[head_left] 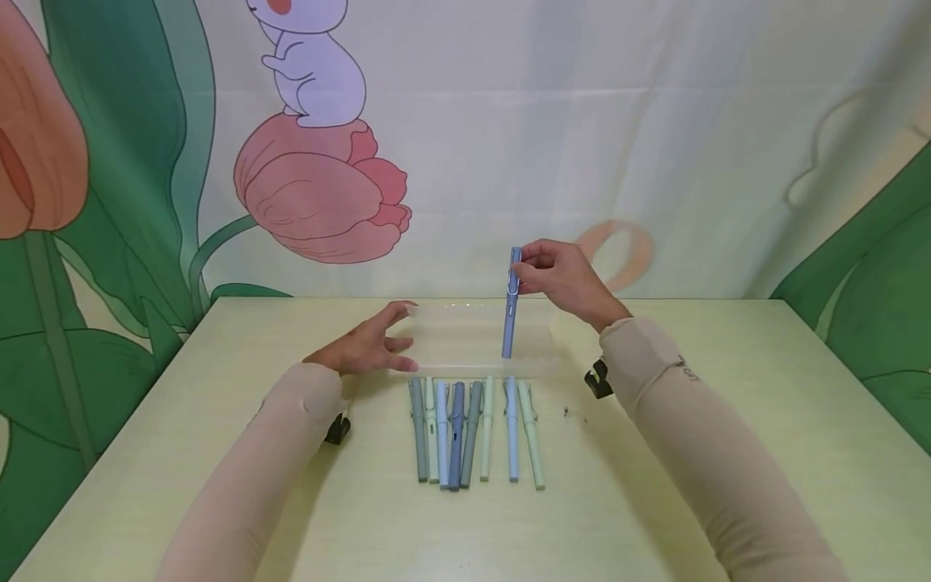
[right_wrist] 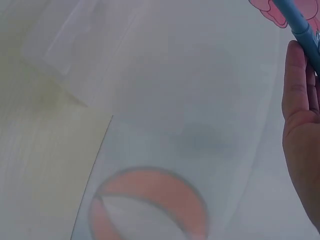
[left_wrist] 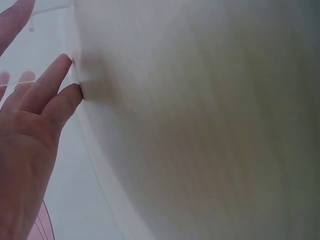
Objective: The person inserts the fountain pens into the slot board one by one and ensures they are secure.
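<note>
My right hand (head_left: pixel 566 276) pinches a blue capped pen (head_left: pixel 509 323) near its clip end and holds it upright over a clear plastic box (head_left: pixel 451 365). In the right wrist view, the pen (right_wrist: pixel 296 20) shows at the top right corner, beside the extended fingers. My left hand (head_left: pixel 367 343) rests with spread fingers at the box's left end, thumb towards the front corner. Seen from the left wrist, two fingertips of that hand (left_wrist: pixel 35 120) are right at the tabletop beside the clear wall. A row of several capped pens (head_left: pixel 457 436) lies in front of the box.
The pens in the row are dark green, pale green, light blue and dark blue, with a gap towards the right. Small dark specks (head_left: pixel 566 412) lie right of them on the pale wooden table (head_left: pixel 465 533). Behind the table hangs a printed curtain (head_left: pixel 465 162).
</note>
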Available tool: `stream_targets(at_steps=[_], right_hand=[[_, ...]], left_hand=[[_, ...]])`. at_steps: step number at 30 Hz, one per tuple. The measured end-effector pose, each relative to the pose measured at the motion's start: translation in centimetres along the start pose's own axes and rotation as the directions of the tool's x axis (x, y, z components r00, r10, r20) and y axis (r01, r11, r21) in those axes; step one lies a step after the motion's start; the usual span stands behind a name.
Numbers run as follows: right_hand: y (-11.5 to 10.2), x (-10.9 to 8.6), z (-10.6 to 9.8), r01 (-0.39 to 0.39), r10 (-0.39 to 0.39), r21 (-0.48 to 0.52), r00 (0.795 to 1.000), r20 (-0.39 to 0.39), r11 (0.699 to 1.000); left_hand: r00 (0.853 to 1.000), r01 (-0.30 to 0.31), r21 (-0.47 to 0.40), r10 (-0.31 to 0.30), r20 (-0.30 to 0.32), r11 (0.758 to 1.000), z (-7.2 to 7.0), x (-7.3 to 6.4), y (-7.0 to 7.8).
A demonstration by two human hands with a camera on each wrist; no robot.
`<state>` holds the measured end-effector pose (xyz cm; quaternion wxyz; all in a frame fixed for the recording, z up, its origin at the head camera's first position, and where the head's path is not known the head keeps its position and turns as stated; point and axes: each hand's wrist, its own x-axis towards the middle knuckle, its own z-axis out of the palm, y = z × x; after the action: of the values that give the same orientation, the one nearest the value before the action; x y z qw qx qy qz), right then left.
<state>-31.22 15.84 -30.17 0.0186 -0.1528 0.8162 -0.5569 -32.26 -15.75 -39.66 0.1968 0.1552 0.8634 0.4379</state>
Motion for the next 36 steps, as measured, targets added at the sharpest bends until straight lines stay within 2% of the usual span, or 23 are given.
stream_targets(at_steps=[7,13,25,30,36], right_hand=[[0.0,1.2,2.1,0.022,-0.022,0.032,1.0,-0.01,0.999],[0.0,2.2,4.1,0.075,-0.075,0.084,0.997,-0.006,0.994],[-0.1,3.9,7.4,0.098,-0.098,0.066,0.995,-0.006,0.993],[-0.4,4.3,8.5,0.09,-0.09,0.032,0.996,-0.002,0.995],[-0.4,4.6,9.4,0.084,-0.084,0.04,0.996,-0.014,0.996]], left_hand=[[0.999,-0.032,0.006,0.032,0.019,0.999,-0.1,0.0,-0.1],[0.999,-0.036,-0.014,0.037,0.037,0.999,-0.1,0.1,0.0],[1.0,-0.001,-0.008,0.001,0.028,1.0,-0.3,0.1,-0.2],[1.0,-0.018,0.02,0.018,0.022,1.0,-0.3,0.1,-0.3],[0.999,-0.036,0.054,0.036,0.006,0.998,-0.3,0.0,-0.2]])
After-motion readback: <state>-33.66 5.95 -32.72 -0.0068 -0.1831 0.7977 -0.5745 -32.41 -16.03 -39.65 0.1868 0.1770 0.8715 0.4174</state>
